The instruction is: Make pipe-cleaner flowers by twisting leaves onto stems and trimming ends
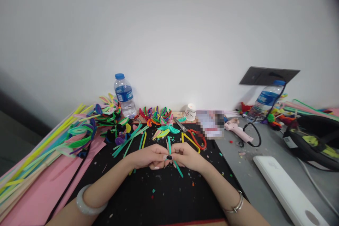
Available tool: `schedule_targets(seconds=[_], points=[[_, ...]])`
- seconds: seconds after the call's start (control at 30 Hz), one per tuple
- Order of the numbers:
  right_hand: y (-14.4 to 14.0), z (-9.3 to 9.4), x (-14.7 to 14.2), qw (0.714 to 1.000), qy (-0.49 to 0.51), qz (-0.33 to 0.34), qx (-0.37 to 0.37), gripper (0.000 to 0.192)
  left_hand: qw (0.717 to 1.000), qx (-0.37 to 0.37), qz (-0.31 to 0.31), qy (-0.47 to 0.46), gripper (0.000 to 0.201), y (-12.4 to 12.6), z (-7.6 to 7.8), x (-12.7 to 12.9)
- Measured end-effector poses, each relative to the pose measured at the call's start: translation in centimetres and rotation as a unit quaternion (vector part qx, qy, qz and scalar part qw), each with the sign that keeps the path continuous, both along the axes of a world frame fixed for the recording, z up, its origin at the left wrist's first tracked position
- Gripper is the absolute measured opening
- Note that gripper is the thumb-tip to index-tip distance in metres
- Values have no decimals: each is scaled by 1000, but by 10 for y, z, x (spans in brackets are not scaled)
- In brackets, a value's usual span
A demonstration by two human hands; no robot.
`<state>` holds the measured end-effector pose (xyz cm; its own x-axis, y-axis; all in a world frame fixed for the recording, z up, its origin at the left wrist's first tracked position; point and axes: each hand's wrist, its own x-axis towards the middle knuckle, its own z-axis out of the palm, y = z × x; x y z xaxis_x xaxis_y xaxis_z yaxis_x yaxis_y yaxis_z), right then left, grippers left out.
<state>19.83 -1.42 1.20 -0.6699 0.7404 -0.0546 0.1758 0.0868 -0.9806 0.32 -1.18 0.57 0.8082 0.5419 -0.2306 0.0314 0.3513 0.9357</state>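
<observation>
My left hand and my right hand meet over the black mat, fingertips pinched together on a teal pipe cleaner. The stem runs from between the thumbs down to the right and a short end sticks up between the hands. Just beyond the hands lies a finished teal and yellow pipe-cleaner flower. Scissors with red and yellow handles lie right of it. A pale bangle is on my left wrist, a silver bracelet on my right.
Loose pipe cleaners and pink sheets fill the left. Two water bottles stand by the wall. A pink glue gun, a white power strip and a black headset lie on the grey table at right.
</observation>
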Motion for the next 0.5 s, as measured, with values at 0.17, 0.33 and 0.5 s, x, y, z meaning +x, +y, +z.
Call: schedule_targets(seconds=[0.17, 0.33, 0.5], points=[[-2, 1, -1, 1000, -10, -8, 29, 25, 1000, 18, 1, 10, 34, 1, -1, 0], [-1, 3, -3, 998, -7, -43, 47, 25, 997, 59, 43, 26, 33, 1, -1, 3], [1, 0, -7, 994, 16, -104, 24, 27, 988, 117, 83, 52, 31, 1, -3, 8]])
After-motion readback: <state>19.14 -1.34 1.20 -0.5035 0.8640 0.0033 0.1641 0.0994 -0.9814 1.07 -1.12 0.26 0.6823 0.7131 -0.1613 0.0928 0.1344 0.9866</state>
